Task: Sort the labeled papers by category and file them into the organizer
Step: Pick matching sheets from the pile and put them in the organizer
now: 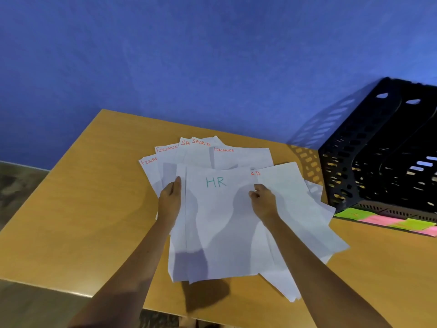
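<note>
Both hands' grip holds green-lettered "HR" sheet (220, 209).

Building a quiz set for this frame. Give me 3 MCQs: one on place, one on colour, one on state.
1. Where does the black organizer stand relative to the papers?
A. left of them
B. right of them
C. on top of them

2. What colour is the lettering on the HR sheet?
A. green
B. red
C. black

3. What is the left hand doing?
A. hanging off the table
B. reaching into the organizer
C. holding the left edge of the front papers

Answers: 1 B, it stands at the table's right end. 2 A, HR is green, the other labels red. 3 C, its fingers lie along that edge.
</note>
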Tool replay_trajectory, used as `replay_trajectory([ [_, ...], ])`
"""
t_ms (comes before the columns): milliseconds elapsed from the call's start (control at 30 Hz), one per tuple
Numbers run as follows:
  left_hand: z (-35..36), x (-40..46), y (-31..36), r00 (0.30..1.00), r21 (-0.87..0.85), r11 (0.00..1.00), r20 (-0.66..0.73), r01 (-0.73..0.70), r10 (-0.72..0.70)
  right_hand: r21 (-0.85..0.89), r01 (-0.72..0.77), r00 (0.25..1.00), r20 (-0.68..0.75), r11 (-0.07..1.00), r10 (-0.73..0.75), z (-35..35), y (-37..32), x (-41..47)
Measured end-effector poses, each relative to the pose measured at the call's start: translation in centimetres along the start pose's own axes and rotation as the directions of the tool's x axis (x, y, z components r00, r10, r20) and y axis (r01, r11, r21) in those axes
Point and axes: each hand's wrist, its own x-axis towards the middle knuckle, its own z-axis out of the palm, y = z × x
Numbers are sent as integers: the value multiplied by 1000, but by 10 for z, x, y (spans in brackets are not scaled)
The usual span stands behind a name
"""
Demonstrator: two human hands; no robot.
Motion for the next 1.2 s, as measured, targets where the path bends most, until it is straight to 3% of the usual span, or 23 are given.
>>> replay_trajectory([
  [67,1,-4,-1,997,-68,995,51,66,-63,50,-64,997,35,997,62,6,-3,-4],
  [133,1,-6,-3,990,-45,998,138,32,-26,97,-123,991,66,988,117,10,-3,-8],
  [300,-2,-2,5,966,-141,988,259,55,-17,270,-123,991,-8,955,130,1,-3,-13],
  [367,-6,4,16,953,-260,954,297,146,-65,457,-141,986,141,878,85,-11,-4,-15],
  [433,-9,7,27,917,-368,900,391,232,-77,624,-222,935,354,749,-18,-20,-5,-18],
  [533,-1,2,47,865,-404,871,499,279,-46,674,-274,892,445,687,-80,-34,-11,-21],
  [633,10,-5,73,864,-438,867,504,236,20,714,-230,940,338,661,-39,-50,-27,-19],
  [733,20,-8,96,843,-433,887,528,163,103,771,-70,988,140,633,-62,-71,-46,-18],
  [833,34,-12,121,844,-408,908,516,92,147,750,175,982,-81,638,-173,-92,-66,-20],
  [900,44,-16,136,857,-382,924,478,5,193,704,243,970,-154,667,-190,-103,-75,-22],
  [1033,55,-21,147,863,-302,946,442,-115,246,658,291,956,-220,695,-192,-109,-71,-23],
  [1200,52,-23,129,825,-194,969,514,-154,234,702,194,976,-208,686,-63,-102,-48,-24],
])
